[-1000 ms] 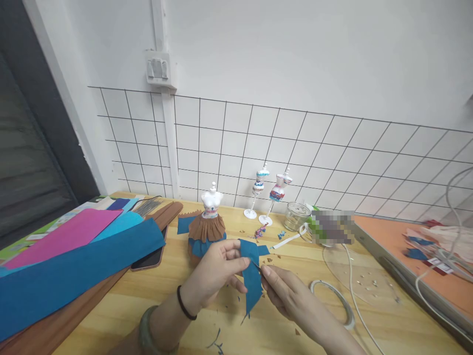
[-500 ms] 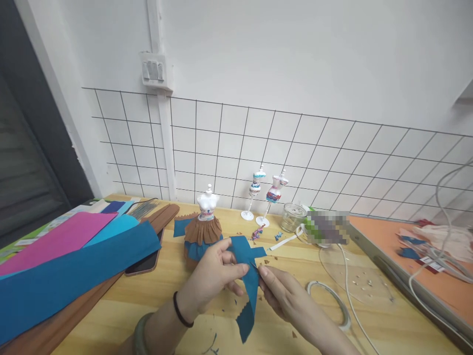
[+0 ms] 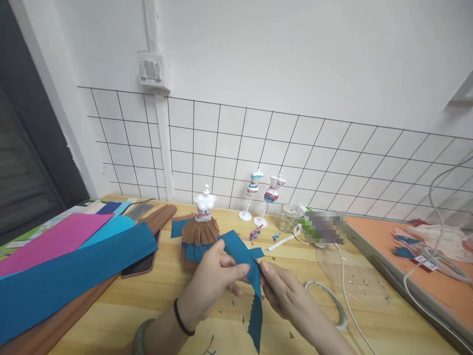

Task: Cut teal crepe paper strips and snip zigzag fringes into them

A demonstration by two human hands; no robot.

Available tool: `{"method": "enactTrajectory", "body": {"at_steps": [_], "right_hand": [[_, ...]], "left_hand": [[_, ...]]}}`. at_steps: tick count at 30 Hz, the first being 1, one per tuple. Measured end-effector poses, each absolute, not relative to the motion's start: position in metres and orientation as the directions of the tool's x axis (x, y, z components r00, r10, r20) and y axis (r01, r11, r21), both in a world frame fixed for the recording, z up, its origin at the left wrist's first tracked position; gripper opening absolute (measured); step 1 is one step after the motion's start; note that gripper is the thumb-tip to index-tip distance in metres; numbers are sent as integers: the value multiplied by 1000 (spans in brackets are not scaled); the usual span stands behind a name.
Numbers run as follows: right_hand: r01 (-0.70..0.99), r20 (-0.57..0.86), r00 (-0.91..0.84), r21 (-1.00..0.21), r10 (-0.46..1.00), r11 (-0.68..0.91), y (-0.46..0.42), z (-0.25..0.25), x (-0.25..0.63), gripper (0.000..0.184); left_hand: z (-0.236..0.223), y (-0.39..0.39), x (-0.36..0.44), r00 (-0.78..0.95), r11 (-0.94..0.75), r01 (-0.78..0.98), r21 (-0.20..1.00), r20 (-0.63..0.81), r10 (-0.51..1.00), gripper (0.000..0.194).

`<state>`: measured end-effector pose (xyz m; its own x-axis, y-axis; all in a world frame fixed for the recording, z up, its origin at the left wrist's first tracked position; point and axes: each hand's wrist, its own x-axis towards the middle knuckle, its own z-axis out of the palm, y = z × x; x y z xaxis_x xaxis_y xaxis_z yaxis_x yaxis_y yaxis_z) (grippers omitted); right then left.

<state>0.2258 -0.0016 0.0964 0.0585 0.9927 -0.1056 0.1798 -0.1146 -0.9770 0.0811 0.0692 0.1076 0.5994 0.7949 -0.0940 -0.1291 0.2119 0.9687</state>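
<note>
My left hand pinches a strip of teal-blue cloth between thumb and fingers. One end of the strip, with a zigzag-cut edge, hangs toward the table. Close by on the right, my right hand is closed around a thin tool; only its narrow tip shows against the cloth, so its kind is unclear. A short blue cloth piece sticks out near that tip. Behind my left hand stands a small white dress form wearing a gathered brown and blue skirt.
Two painted mini dress forms stand near the wall grid, beside a glass jar. Folded blue cloth and a phone lie left. A tape roll, a white cable and an orange board are right.
The hanging zigzag end of the blue strip has swung right, toward my right hand. The strip's upper part lies flatter and further left. Both hands keep their grips.
</note>
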Motion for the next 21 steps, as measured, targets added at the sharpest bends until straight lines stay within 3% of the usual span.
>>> {"method": "enactTrajectory", "body": {"at_steps": [12, 21], "right_hand": [[203, -58, 74, -977, 996, -72, 0, 96, 226, 42], [177, -99, 89, -978, 991, -114, -4, 101, 226, 42]], "left_hand": [[102, 63, 88, 564, 258, -136, 956, -140, 814, 42], [94, 63, 87, 592, 334, -210, 919, -153, 792, 34]]}}
